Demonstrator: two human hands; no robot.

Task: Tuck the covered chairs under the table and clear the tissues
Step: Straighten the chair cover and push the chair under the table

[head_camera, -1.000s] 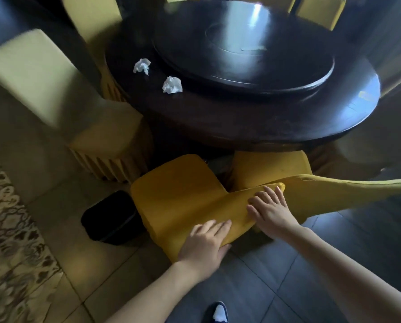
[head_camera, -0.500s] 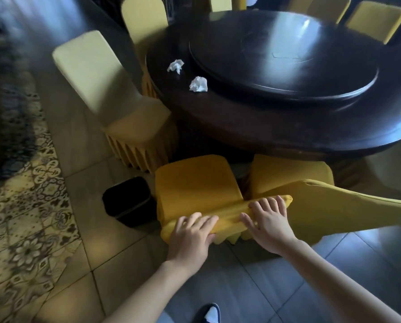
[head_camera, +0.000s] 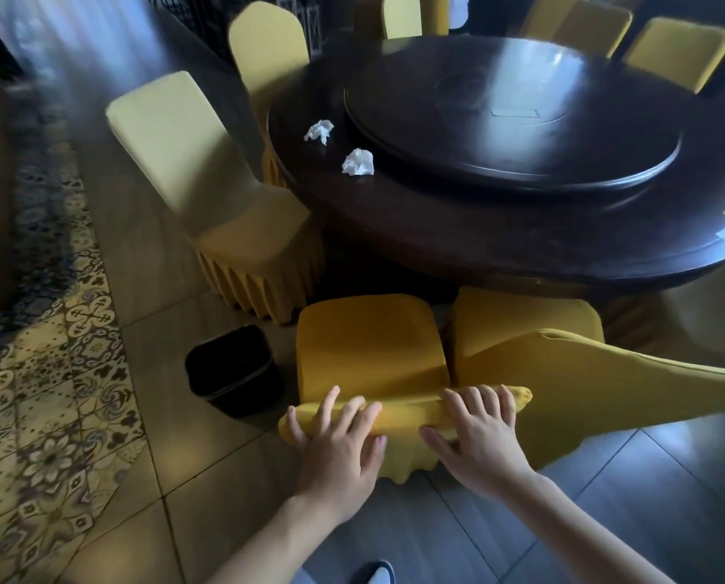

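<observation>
Chairs come first here: your left hand [head_camera: 335, 440] and right hand [head_camera: 480, 436] both rest, fingers spread and curled over, on the top edge of the backrest of the near covered chair [head_camera: 369, 351], whose seat points at the round desk [head_camera: 499, 255] but lies mostly outside its rim. You appear to be in the tucking step. The next move calls for an even, straight push from both hands, steering clear of the neighbouring chair [head_camera: 520, 326] just to its right and the black bin [head_camera: 234, 368] on the floor to its left. Two crumpled tissues [head_camera: 358, 162] lie on the desk's far-left side, near each other beside the turntable [head_camera: 512, 120], both untouched. You can count at least eight yellow-covered chairs around the desk, one bin, one turntable.
</observation>
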